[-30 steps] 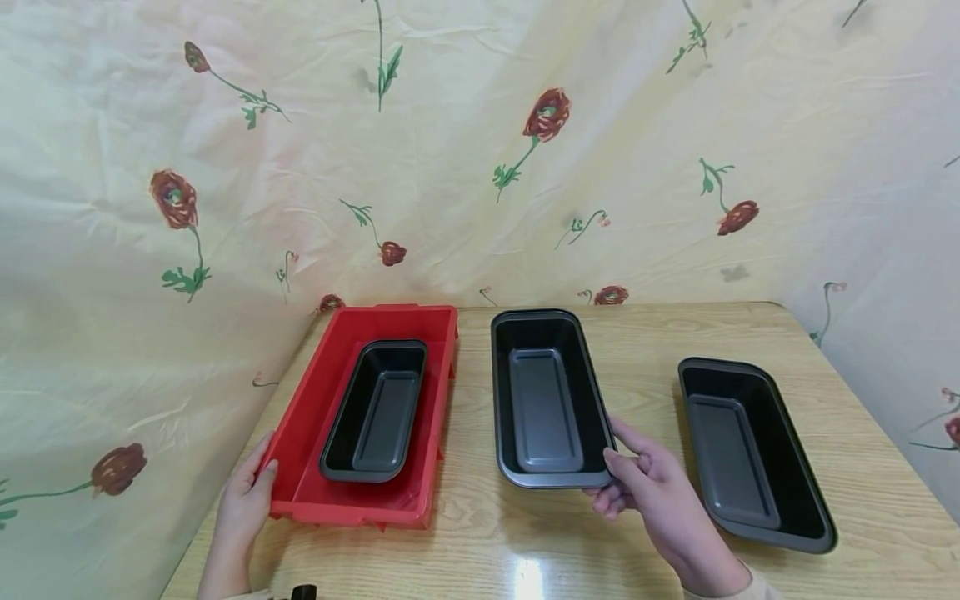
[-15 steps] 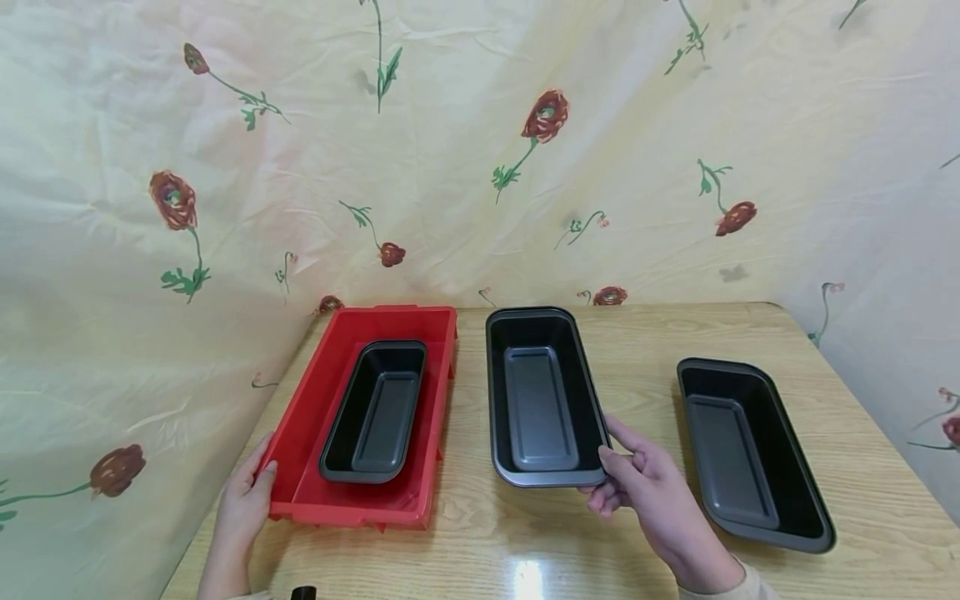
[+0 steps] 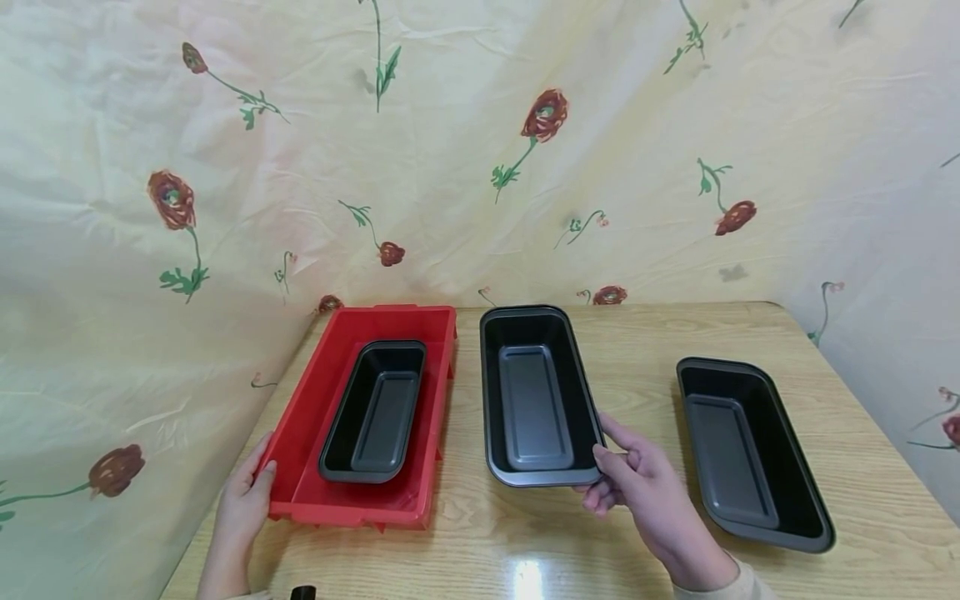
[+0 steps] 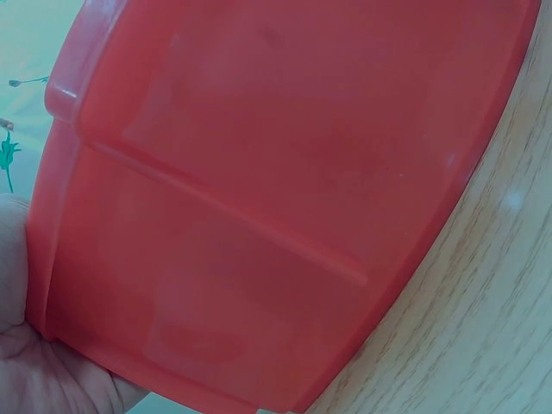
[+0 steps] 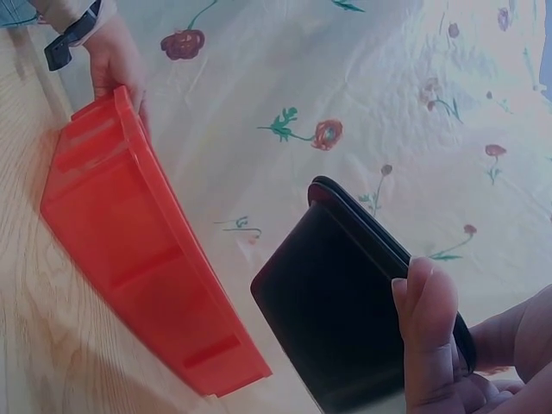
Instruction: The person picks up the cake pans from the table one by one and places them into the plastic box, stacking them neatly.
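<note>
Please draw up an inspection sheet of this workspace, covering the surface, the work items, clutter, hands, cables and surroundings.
Surface: light wood-grain table, with a bright reflection at the near side.
Work items: red tray with a dark pan inside; a second dark pan, raised above the table; a third dark pan at the right.
Clutter: small black item near the left wrist, cut off by the head view's lower edge.
Hands: left hand grips the tray's near left corner; right hand pinches the second pan's near right corner.
Cables: nothing clearly identifiable.
Surroundings: pale, creased backdrop with printed flowers.
</note>
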Demonstrator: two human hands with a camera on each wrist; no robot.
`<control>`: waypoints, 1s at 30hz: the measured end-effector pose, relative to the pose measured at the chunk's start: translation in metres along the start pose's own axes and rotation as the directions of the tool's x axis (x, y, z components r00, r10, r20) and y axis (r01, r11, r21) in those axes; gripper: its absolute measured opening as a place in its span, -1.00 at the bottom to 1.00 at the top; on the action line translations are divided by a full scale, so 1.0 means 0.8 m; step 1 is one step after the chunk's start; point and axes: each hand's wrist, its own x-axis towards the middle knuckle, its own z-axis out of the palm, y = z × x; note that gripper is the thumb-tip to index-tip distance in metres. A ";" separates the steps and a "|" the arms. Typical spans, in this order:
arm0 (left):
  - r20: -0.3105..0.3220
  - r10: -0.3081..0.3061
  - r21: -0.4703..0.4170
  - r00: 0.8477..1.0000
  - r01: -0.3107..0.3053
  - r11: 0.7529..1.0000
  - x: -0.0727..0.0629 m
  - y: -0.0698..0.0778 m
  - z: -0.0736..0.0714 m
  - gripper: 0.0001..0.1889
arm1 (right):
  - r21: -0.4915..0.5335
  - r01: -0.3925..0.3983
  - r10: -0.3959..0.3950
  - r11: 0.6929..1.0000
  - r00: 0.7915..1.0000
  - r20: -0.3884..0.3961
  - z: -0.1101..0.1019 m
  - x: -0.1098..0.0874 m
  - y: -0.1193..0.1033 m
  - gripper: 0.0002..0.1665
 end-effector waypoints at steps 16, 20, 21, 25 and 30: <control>-0.004 -0.006 -0.007 1.000 0.006 1.000 0.000 0.000 0.000 -0.41 | -0.016 -0.024 0.024 1.000 1.000 0.008 0.005 0.001 -0.003 -0.25; 0.004 -0.014 0.000 1.000 0.014 1.000 0.001 0.001 0.001 -0.41 | -0.019 -0.031 0.032 0.999 0.999 0.009 0.006 0.001 -0.003 -0.26; 0.005 -0.016 -0.002 1.000 0.016 1.000 0.001 0.001 0.001 -0.41 | -0.018 -0.034 0.034 0.999 0.999 0.009 0.006 0.001 -0.002 -0.26; 0.005 -0.019 -0.008 1.000 0.019 1.000 0.002 0.001 0.001 -0.41 | -0.013 -0.036 0.036 0.999 0.999 0.020 0.008 0.001 -0.001 -0.25; 0.004 -0.006 -0.013 1.000 0.006 1.000 0.001 0.001 0.001 -0.41 | -0.018 -0.034 0.035 0.999 0.999 0.027 0.009 0.002 -0.001 -0.23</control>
